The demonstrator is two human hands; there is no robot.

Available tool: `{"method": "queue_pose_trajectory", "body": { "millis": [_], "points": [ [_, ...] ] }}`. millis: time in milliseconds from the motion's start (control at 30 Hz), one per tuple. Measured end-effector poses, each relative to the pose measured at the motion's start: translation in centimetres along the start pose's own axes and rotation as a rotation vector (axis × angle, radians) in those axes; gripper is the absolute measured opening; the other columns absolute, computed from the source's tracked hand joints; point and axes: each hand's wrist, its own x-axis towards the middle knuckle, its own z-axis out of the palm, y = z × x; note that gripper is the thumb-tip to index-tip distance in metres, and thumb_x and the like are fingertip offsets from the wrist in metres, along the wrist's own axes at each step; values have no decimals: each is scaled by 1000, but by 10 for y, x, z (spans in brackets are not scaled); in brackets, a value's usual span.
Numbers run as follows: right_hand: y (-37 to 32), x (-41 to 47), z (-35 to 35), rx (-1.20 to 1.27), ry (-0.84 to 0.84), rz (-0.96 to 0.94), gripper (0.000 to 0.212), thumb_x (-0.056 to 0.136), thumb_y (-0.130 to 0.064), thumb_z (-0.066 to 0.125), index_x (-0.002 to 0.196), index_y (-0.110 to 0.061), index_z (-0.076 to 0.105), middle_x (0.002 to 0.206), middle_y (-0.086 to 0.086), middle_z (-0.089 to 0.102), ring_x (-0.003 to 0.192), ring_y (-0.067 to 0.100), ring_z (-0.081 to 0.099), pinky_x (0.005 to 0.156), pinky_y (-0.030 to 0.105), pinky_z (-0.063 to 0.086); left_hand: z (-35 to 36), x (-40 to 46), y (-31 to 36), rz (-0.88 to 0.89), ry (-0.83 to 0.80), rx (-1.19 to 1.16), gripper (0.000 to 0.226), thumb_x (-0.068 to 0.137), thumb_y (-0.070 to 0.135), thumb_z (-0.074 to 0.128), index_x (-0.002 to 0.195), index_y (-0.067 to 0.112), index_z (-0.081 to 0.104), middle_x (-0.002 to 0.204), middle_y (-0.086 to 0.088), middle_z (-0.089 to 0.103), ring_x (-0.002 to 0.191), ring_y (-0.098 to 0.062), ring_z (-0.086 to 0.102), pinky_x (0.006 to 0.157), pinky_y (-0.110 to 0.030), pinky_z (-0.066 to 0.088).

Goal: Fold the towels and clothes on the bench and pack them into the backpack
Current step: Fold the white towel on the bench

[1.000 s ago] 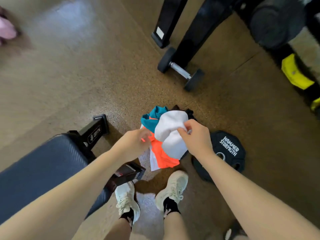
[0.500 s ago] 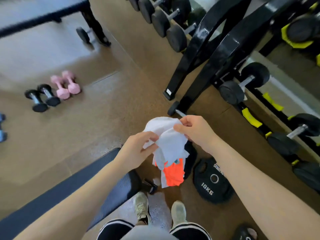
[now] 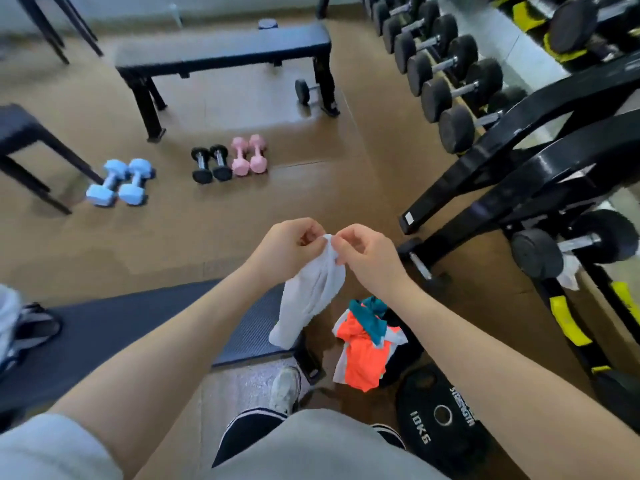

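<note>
White towel (image 3: pixel 311 299) hangs over the bench (image 3: pixel 114 327) end, pinched between my left hand (image 3: pixel 289 245) and right hand (image 3: pixel 367 252), close together.

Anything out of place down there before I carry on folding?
Yes: the orange and teal clothes lie crumpled on the floor beside the 10KG weight plate, not on the bench. Both hands pinch the white towel.

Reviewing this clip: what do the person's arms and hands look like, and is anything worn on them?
Both forearms are bare, with no long sleeves, gloves, watch or rings visible on the left hand or right hand. A light grey short sleeve shows at the left upper arm, bottom left.
</note>
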Motion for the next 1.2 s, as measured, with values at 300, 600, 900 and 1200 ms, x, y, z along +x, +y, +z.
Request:
{"method": "queue_pose_trajectory", "body": {
  "millis": [300,600,900,1200],
  "points": [
    [-23,-43,46,-34,-241,-129,8,83,-19,67,85,-14,61,82,6,67,78,23,62,67,25,46,-23,-91,-20,-99,53,-65,10,90,23,57,84,17,62,65,9,51,56,-3,42,51,-9,34],
    [-61,-50,93,39,-473,-53,10,84,-12,66,87,-3,67,79,8,65,69,11,57,63,24,46,-58,-152,-74,-152,103,-312,19,91,16,56,77,27,62,69,8,57,60,-2,46,59,-17,36],
    [-107,-52,194,-64,-670,85,12,88,-12,60,89,-7,72,81,4,68,72,9,61,66,19,50,-137,-213,-180,-138,-29,-61,18,87,23,63,71,31,57,65,8,55,57,-3,43,56,-17,34],
    [-120,-68,271,-97,-415,149,17,88,-8,58,76,-9,70,70,6,62,68,17,54,66,30,46,-185,-270,-292,-400,-58,79,9,87,21,62,78,20,60,71,7,55,68,-13,47,56,-20,33]
  ]
}}
